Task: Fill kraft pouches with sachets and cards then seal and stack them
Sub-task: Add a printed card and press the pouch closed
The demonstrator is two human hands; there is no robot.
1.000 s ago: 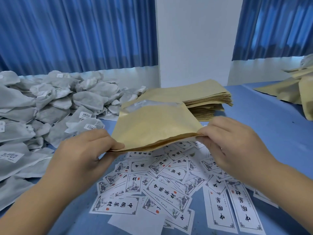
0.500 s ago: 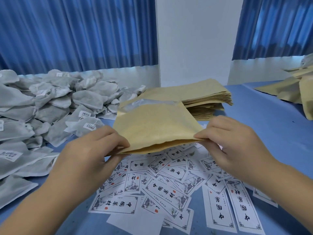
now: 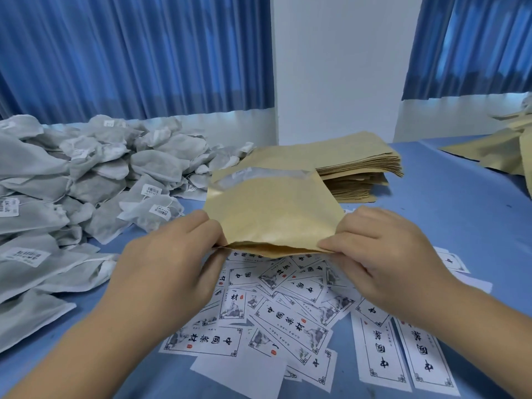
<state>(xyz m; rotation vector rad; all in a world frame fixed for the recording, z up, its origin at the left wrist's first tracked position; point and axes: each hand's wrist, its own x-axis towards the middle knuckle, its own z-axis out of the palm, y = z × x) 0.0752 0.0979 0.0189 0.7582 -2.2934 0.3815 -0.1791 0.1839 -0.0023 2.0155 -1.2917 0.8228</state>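
While your left hand (image 3: 172, 260) and right hand (image 3: 383, 260) each pinch a near corner of the kraft pouch (image 3: 273, 208), the pouch is lifted off the blue table (image 3: 460, 214). It sits just above the scattered cards (image 3: 290, 321) and in front of the stack of empty pouches (image 3: 357, 165). The near edge shows a dark gap between its 2 layers, so this looks like the mouth, and the step in hand seems to be opening it for filling. To do that well, rub each thumb against the fingers opposite it so the 2 layers shear apart. Do not tug outward, which would only draw the mouth flat and tight. Then nudge the 2 corners slightly toward each other so the mouth bows into an oval. Whether anything is already inside I cannot tell. The clear strip (image 3: 259, 175) at the far end shows something pale, too blurred to name. Once the mouth gapes, you will likely want 1 hand holding it open while the other reaches. The left is nearer the heap of sachets (image 3: 100, 174), and the cards lie directly below. Mind the thin paper: a hard pinch may crease the lip and spoil the later seal.
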